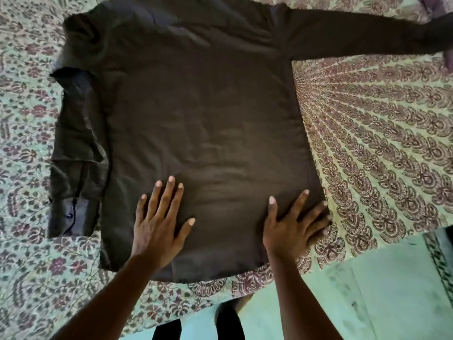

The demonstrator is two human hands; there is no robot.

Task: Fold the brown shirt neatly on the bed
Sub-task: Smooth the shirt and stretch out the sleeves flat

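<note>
The brown shirt (201,114) lies spread flat, back side up, across the patterned bed sheet (372,143). One long sleeve stretches out to the upper right. The other sleeve is bent down along the shirt's left side, its cuff with a button near the lower left. My left hand (159,222) rests palm down on the shirt's lower part, fingers spread. My right hand (294,227) lies flat on the shirt's lower right corner, its fingertips at the side edge. Neither hand grips the cloth.
The bed's near edge runs diagonally below the shirt's hem. Beyond it lies a pale green floor (367,295) at the lower right, with dark legs (228,325) showing at the bottom centre. A dark object (443,28) sits at the far right by the sleeve end.
</note>
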